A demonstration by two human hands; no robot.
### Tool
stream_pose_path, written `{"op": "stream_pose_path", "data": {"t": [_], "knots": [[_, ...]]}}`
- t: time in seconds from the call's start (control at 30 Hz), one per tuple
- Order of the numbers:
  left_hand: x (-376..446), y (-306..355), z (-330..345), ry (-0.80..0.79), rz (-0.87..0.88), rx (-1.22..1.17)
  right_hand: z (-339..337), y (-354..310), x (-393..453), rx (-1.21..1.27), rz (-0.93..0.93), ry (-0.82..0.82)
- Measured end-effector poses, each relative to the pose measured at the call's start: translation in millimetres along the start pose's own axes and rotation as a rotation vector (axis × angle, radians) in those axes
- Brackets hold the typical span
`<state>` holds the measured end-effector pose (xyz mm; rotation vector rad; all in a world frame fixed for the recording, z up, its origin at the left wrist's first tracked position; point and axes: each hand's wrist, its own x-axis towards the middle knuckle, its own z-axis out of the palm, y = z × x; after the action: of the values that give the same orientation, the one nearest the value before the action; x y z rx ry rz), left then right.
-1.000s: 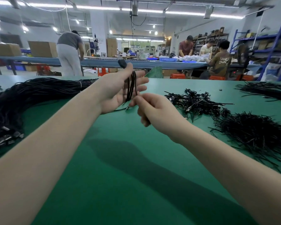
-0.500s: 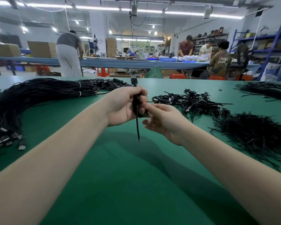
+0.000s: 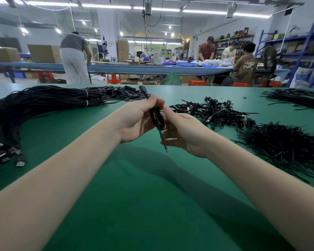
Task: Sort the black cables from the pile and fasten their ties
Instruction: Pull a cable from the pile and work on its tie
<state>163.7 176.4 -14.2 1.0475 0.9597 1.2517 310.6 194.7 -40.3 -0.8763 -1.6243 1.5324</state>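
gripping a folded black cable (image 3: pixel 157 118) upright above the green table (image 3: pixel 134 196), the left hand (image 3: pixel 136 122) steadies its loops so the right hand (image 3: pixel 183 132) can pinch and wrap the tie

one legible marking is found: pale hand-style lettering on the back of a brown t-shirt (image 3: pixel 246 69), worn by a seated person at the far blue workbench (image 3: pixel 134 68), right of centre. two lines are made out, "unkn" above "own"; the last letters of the upper line are blurred and cannot be confirmed. cardboard boxes (image 3: pixel 43 53) on that bench are seen with no print that can be read. items on the blue shelving (image 3: pixel 297 42) at right are too small and blurred for any label to be read.
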Motion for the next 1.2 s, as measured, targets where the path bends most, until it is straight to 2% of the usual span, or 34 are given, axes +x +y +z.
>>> {"op": "stream_pose_path", "data": {"t": [0.2, 0.37, 0.47, 0.53, 0.67, 0.73, 0.8, 0.93, 1.1, 1.13, 1.2], "knots": [[7.1, -18.2, 6.7, 0.140, 0.127, 0.292, 10.0, 3.6, -1.3, -0.635, -0.210, 0.057], [10.8, -36.2, 7.6, 0.166, 0.095, 0.326, 7.9, 25.8, 7.4, -1.303, -0.256, 0.209], [11.3, -46.1, 5.0, 0.150, 0.047, 0.403, -0.4, 42.0, 14.4, -1.323, -0.160, 0.291], [11.3, -51.7, -1.3, 0.204, 0.104, 0.632, -9.9, 49.6, 17.1, -1.274, -0.095, 0.289], [16.4, -65.8, -19.6, 0.500, 0.443, 1.317, -24.4, 55.5, 17.0, -1.305, -0.069, 0.248], [19.4, -76.6, -22.7, 0.468, 0.585, 1.752, -25.0, 52.1, 17.3, -1.351, -0.080, 0.174], [19.3, -85.1, -22.1, 0.367, 0.705, 2.041, -23.8, 45.6, 18.1, -1.382, -0.067, 0.075], [13.3, -79.2, -17.4, 0.331, 0.994, 2.176, -29.5, 24.3, 13.3, -1.335, 0.018, -0.142], [9.8, -74.9, -4.1, 0.211, 1.098, 2.203, -45.7, 8.8, -0.8, -1.408, 0.004, -0.285], [8.8, -76.3, -0.1, 0.194, 1.113, 2.187, -50.0, 7.5, -5.0, -1.455, -0.021, -0.302], [7.0, -81.4, 8.1, 0.167, 1.099, 2.179, -58.3, 4.8, -12.9, -1.750, -0.175, -0.306]]}}
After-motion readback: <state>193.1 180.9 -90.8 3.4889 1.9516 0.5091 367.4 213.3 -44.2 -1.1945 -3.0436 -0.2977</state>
